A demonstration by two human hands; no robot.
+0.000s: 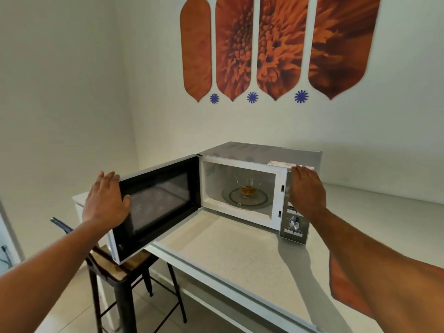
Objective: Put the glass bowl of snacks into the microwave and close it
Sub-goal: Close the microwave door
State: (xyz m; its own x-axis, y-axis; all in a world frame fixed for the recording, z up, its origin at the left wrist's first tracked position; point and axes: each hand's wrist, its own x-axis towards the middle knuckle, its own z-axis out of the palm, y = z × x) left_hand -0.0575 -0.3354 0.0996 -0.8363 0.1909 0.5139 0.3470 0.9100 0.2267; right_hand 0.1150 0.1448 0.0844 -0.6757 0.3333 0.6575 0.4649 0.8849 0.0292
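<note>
On counter (240,255), microwave (259,155) door (153,207) swung left; bowl (247,187) upright inside; both hands flat, holding nothing.

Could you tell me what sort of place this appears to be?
Probably a home kitchen or dining corner: an open microwave stands on a white counter, a stool beside it, and orange flower panels decorate the wall.

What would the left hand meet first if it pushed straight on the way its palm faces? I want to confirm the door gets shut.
The left hand already looks flat against the open microwave door, though contact is hard to confirm.
</note>
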